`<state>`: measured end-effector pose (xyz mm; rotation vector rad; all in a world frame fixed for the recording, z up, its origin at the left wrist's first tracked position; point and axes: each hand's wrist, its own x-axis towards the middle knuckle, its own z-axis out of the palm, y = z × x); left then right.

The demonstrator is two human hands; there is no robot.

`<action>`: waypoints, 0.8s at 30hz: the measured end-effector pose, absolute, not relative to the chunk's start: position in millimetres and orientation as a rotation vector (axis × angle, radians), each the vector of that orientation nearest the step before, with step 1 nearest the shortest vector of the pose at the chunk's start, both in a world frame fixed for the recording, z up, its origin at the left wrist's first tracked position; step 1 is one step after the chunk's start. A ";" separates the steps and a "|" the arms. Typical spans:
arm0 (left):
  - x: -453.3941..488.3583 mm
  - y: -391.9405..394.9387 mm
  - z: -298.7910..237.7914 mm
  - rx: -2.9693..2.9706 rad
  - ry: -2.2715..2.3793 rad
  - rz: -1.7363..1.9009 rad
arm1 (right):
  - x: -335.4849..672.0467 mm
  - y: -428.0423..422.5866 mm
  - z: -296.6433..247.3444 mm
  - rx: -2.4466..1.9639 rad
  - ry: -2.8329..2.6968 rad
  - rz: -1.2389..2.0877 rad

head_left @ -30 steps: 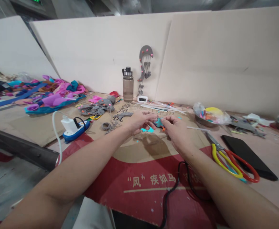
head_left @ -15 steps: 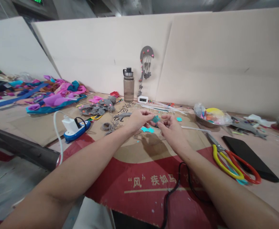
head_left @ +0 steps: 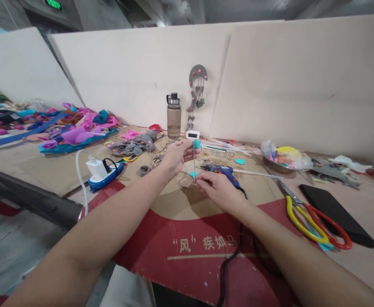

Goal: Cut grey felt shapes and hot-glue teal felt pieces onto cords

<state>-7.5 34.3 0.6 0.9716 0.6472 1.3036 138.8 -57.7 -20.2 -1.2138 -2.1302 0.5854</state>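
Observation:
My left hand point(head_left: 176, 155) is raised a little above the table and pinches a small teal felt piece point(head_left: 197, 144) at its fingertips. A thin clear string point(head_left: 194, 164) runs down from that piece to my right hand point(head_left: 215, 190), which pinches its lower end near the cardboard. A second teal cut-out point(head_left: 193, 174) lies just above my right fingers. A blue glue gun point(head_left: 223, 171) lies on the table right behind my right hand, its black cord trailing toward me.
Red and yellow scissors point(head_left: 315, 217) and a black phone point(head_left: 334, 207) lie to the right. A metal bowl of coloured bits point(head_left: 283, 157), a water bottle point(head_left: 173, 116), a grey hanging ornament point(head_left: 196, 91), grey felt pieces point(head_left: 132, 146), a white charger on a blue power strip point(head_left: 101, 172) and colourful fabric point(head_left: 74, 132) ring the work area.
My hands were together on the teal piece. Now the left hand has lifted with it and the right has dropped toward me, a thin string stretched between them, uncovering the glue gun.

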 end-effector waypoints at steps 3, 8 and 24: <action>-8.6 34.4 4.4 0.865 0.635 1.280 | 140.7 -56.4 -19.1 -1.166 -2.262 0.547; -12.4 37.7 10.5 0.875 0.667 1.298 | 167.5 -46.1 -8.4 -1.397 -1.947 0.365; -10.8 28.6 10.3 1.203 0.831 1.434 | 203.7 -23.5 -21.5 -1.832 -1.424 0.555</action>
